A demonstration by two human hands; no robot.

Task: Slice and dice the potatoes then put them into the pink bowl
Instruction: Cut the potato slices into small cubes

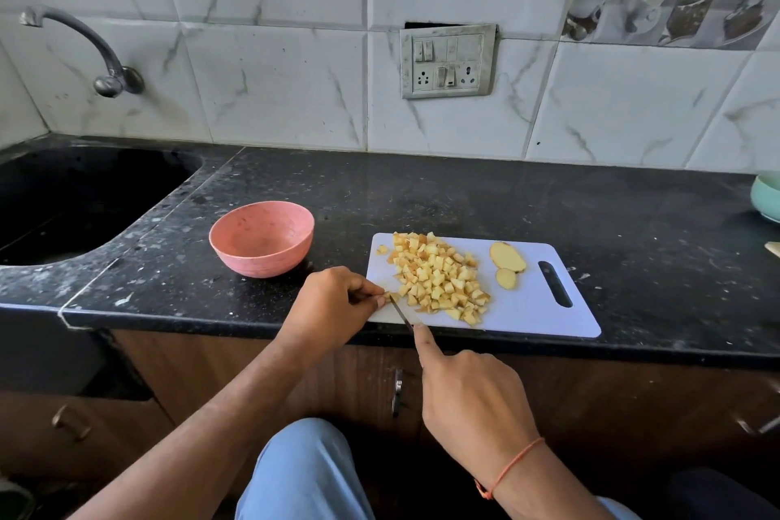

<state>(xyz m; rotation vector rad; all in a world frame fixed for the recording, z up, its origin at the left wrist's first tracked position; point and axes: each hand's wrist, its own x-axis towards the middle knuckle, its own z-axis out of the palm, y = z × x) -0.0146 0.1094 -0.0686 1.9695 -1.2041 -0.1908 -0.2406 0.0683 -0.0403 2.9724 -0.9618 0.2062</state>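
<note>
meanwhile, the left hand (pixel 333 300) pinches a last potato piece (pixel 390 296) steady as the right hand (pixel 468 388) grips the knife (pixel 401 315); diced potatoes (pixel 439 279) crowd the cutting board (pixel 536 308), and the pink bowl (pixel 261 239) waits just beside it, not yet filled.

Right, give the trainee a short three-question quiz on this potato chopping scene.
1. True or false: the pink bowl already holds diced potato.
2. What does the right hand grip? A) a peeler B) the knife C) a spoon
3. How many uncut potato slices lie on the cutting board beside the pile?

Key
1. False: it looks empty; the dice lie on the board.
2. B, while the left hand pinches a small potato piece at the blade.
3. Two.
</note>
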